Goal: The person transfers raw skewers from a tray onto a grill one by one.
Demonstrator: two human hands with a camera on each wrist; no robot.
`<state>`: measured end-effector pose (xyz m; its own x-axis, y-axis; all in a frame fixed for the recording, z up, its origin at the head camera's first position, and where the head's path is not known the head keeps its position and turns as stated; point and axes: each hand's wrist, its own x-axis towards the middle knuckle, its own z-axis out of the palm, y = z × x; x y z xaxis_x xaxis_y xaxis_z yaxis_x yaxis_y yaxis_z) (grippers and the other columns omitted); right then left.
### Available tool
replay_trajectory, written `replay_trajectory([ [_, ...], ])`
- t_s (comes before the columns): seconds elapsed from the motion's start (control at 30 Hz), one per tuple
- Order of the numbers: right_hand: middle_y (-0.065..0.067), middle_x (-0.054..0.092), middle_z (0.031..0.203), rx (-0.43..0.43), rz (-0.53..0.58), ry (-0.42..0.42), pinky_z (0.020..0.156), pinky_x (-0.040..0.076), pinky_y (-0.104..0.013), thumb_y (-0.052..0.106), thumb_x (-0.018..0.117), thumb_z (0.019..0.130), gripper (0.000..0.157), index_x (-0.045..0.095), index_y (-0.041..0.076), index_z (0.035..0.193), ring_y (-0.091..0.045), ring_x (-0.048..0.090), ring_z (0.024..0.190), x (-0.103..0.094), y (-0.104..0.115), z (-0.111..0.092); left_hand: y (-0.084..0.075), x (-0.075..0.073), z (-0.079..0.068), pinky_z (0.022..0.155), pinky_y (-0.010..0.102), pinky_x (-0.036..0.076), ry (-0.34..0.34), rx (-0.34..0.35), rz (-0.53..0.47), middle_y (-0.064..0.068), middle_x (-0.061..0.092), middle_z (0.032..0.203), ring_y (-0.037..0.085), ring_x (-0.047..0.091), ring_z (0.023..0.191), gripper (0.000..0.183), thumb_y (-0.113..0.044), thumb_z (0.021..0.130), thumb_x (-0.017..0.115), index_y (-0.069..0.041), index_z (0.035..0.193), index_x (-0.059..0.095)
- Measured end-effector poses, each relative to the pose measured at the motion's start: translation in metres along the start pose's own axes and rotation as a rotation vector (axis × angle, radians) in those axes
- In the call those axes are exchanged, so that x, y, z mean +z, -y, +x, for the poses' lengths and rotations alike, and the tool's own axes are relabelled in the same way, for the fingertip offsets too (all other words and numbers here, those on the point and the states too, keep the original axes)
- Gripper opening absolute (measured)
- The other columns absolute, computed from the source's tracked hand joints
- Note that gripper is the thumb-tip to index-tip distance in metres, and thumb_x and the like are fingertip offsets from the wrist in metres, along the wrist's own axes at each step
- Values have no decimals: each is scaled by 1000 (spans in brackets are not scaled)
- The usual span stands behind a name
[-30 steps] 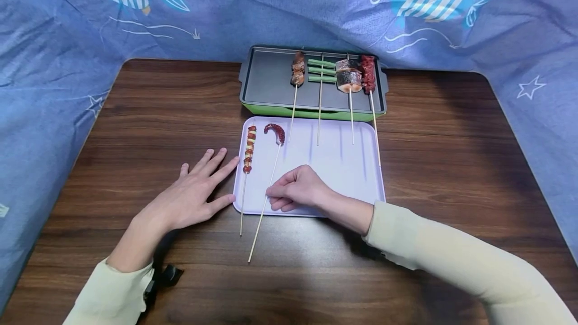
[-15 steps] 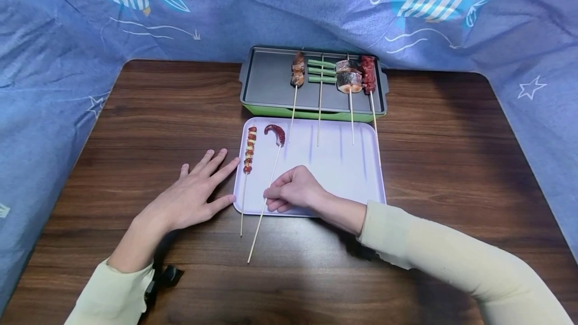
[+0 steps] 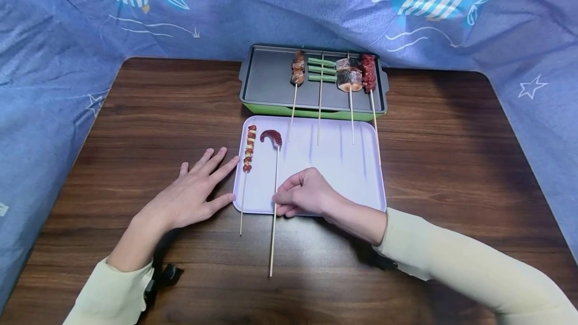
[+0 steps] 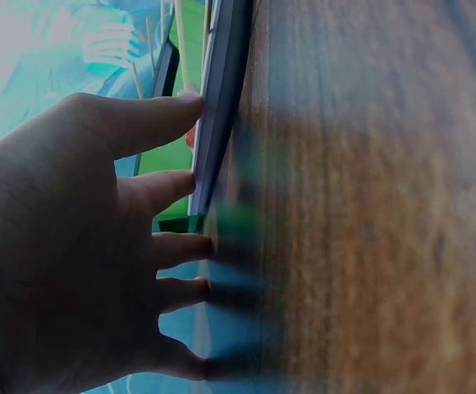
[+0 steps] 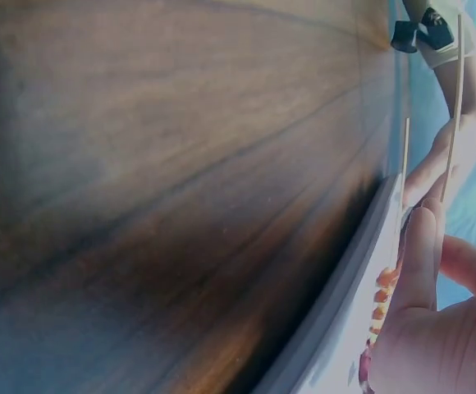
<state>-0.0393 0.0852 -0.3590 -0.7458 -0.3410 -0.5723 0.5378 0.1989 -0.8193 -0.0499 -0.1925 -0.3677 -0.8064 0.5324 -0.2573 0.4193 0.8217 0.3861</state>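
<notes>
My right hand (image 3: 307,193) pinches the stick of a skewer with a curled, dark red octopus tentacle (image 3: 274,138) at its far end. The tentacle is over the upper left of the lavender tray (image 3: 334,184), and the stick's near end reaches past the tray's front edge. My left hand (image 3: 191,197) rests on the table with fingers spread, thumb and a fingertip touching the tray's left rim. Just right of those fingers lies a skewer of red and pale pieces (image 3: 249,149). In the right wrist view the pinched stick (image 5: 455,107) rises from between thumb and fingers.
Behind the tray stands a green grill with a dark plate (image 3: 268,76). On its right side lie a brown meat skewer (image 3: 297,69), a green vegetable skewer (image 3: 322,70), a fish skewer (image 3: 349,76) and a red meat skewer (image 3: 369,73), sticks overhanging the tray. A patterned blue cloth (image 3: 289,4) hangs behind.
My right hand has shifted slightly right and toward me. The tentacle skewer has come with it, its stick now nearly straight up and down in view. My left hand has stayed put.
</notes>
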Motion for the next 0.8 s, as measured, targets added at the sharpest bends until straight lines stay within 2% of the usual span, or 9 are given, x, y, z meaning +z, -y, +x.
replay_trajectory([
  [0.2, -19, 71, 75, -37, 4, 16, 62, 58, -33, 2, 74, 84, 13, 68, -8, 91, -20, 71, 62, -1, 1, -14, 1, 0, 1, 102, 78, 11, 2, -2, -5, 9, 7, 164, 34, 1, 149, 75, -62, 97, 44, -31, 158, 14],
  [0.43, -18, 71, 74, -103, 11, 49, 67, 58, -43, 2, 73, 84, 14, 67, -9, 91, -23, 71, 63, 1, 9, -31, 0, -1, 1, 102, 77, 11, -3, -4, -6, 8, 7, 164, 34, 0, 149, 75, -62, 96, 44, -31, 158, 14],
  [0.67, -18, 72, 76, -229, -13, 102, 67, 58, -44, 2, 72, 86, 13, 69, -9, 93, -23, 72, 66, 0, 32, -42, 0, -1, 1, 102, 78, 11, -6, 1, -4, 9, 7, 164, 34, 1, 149, 74, -61, 97, 44, -31, 158, 14],
  [0.8, -17, 72, 78, -269, -30, 93, 69, 58, -47, 3, 73, 86, 14, 70, -7, 94, -30, 72, 70, -3, 51, -45, 1, 0, 1, 102, 78, 11, -2, 1, -4, 8, 7, 164, 34, 1, 149, 75, -62, 97, 44, -31, 158, 14],
])
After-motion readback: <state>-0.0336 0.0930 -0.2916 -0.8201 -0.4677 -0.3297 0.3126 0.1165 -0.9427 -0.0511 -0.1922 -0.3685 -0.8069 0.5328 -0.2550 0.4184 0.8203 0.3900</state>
